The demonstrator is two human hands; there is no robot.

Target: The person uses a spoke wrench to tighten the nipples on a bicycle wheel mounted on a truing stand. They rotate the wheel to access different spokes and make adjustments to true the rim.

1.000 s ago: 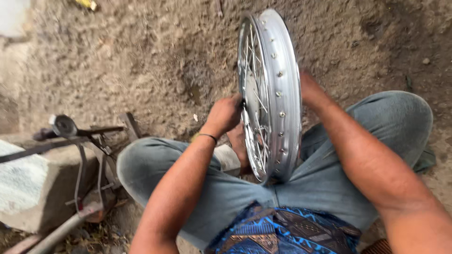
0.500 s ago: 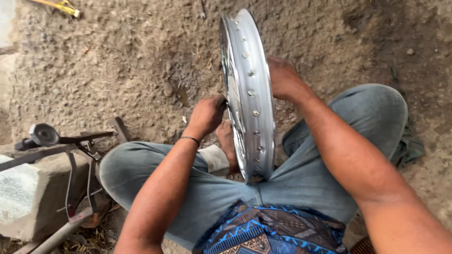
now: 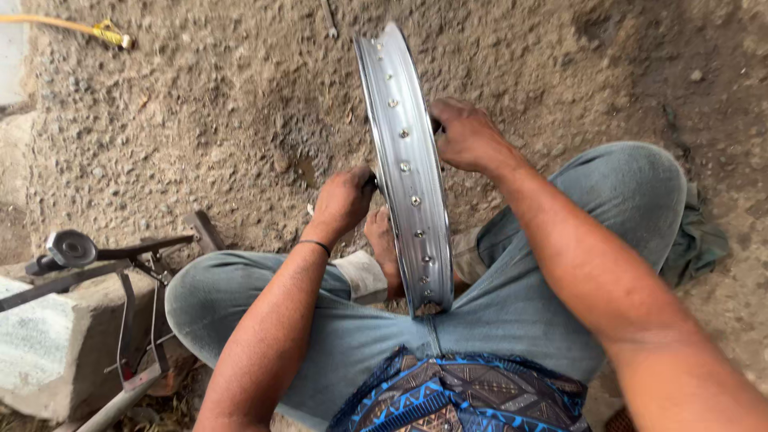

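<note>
A silver spoked wheel rim stands upright on edge between my crossed legs, its lower end resting in my lap. My left hand grips something at the rim's left side, near the spokes; what it holds is hidden. My right hand is closed on the rim's right side, higher up. A bare foot shows just left of the rim's lower part. I sit in grey-blue jeans on dirt ground.
At the left, a concrete block carries a dark metal frame with a round-headed part. A yellow tool or hose end lies at the top left. A dark cloth lies beside my right knee. Rough earth surrounds me.
The view has shifted so the rim now appears further left and more edge-on. My right hand has moved up along the rim's right side; my left hand stays at the left side.
</note>
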